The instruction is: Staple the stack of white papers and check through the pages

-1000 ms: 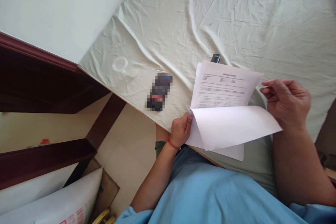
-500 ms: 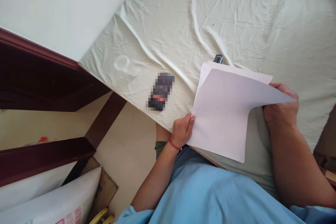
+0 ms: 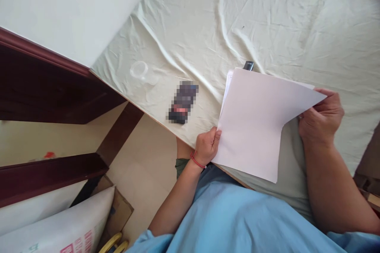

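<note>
No wording readable for certain. White sack (image 3: pixel 59 221), lower than table (image 3: pixel 184 16) and off its near edge: reddish-pink printed characters, partly cut off, plus bit of green print, all illegible. Small black object (image 3: pixel 248 65), poking from beneath papers (image 3: pixel 252 126), well in from table's near edge: pale lettering, too small. Dark pixelated object (image 3: pixel 183 102) beside near edge: markings masked.

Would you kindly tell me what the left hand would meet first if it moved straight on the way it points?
The left hand would probably first meet the paper sheets it grips at their left edge, though depth is unclear.
</note>
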Motion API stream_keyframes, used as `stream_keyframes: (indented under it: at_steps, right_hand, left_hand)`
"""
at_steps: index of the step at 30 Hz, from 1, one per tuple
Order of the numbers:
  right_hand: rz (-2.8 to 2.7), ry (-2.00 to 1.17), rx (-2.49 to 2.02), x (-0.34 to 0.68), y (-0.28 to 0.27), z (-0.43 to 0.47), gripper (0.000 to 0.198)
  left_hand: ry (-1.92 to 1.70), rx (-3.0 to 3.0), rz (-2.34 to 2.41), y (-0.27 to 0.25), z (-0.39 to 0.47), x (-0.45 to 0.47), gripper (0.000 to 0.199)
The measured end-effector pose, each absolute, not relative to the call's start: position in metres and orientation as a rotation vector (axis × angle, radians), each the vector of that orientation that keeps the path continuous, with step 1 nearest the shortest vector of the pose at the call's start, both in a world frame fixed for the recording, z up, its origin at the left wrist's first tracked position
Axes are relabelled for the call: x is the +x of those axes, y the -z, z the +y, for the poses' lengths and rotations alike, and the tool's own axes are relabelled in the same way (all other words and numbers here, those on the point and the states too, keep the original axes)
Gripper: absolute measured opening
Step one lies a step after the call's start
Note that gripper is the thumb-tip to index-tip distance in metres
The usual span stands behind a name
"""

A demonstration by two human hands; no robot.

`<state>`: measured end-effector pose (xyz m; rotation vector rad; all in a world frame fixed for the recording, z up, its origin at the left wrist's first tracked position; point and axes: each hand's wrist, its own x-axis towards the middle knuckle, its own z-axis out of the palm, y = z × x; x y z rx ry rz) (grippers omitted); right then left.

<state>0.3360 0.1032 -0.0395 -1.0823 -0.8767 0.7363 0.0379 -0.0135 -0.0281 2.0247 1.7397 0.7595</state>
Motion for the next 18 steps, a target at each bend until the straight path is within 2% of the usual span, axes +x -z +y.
stream_keyframes:
  at_steps: [4, 13, 18]
  right_hand:
    - [-0.850, -0.757, -1.067, 0.338, 0.041, 0.104, 0.022]
    - [-0.703, -0.902, -0.924, 0.344, 0.039, 0.105, 0.035]
    - [-0.782, -1.138, -0.828, 0.355, 0.033, 0.097, 0.035]
  left_hand:
    - [-0.755, 2.019, 1.749, 0.029, -0.013, 0.038, 0.054]
    - [-0.753, 2.011, 1.755, 0.029, -0.013, 0.038, 0.054]
    - [-0.780, 2.020, 1.743, 0.030, -0.014, 0.039, 0.052]
